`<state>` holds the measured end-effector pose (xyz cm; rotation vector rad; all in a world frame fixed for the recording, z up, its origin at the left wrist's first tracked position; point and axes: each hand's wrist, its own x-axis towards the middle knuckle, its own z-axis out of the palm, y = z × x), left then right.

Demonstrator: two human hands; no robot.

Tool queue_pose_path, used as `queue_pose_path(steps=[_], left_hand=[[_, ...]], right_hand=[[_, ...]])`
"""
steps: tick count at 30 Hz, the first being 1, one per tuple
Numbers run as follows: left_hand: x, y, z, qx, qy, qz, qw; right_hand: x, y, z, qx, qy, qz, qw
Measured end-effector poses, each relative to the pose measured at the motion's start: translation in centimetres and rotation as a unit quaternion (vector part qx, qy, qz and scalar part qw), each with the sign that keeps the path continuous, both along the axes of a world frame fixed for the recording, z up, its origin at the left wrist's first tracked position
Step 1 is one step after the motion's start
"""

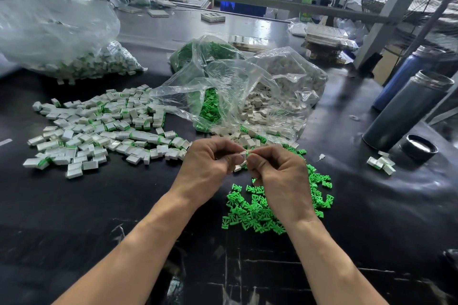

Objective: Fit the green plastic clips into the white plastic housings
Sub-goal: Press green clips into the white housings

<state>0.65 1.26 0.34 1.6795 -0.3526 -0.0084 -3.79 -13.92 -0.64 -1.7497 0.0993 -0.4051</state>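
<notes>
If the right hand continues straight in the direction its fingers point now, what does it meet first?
The right hand points left and slightly up, so it would first meet the white housing pinched between both hands, then the left hand right behind it. Depth is hard to judge here.

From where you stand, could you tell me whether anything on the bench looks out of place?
A small cluster of assembled pieces lies alone at the right beside the black cap, far from the main finished pile. Otherwise the loose green clips and open bags look like ordinary working spread.
</notes>
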Motion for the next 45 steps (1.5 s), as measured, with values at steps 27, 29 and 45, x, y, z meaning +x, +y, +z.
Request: queue_pose_path(steps=[27, 29, 45], left_hand=[[-0.2, 0.2, 0.3, 0.061, -0.06, -0.001, 0.996], [0.0, 0.0, 0.2, 0.021, -0.031, 0.001, 0.999], [-1.3, -1.8, -0.2, -0.109, 0.101, -0.119, 0.982]], right_hand=[[-0.5, 0.2, 0.3, -0.12, -0.019, -0.027, 0.992], [-0.4, 0.5, 0.1, -0.067, -0.002, -0.029, 0.997], [0.0, 1.8, 1.3, 0.173, 0.117, -0.007, 0.978]])
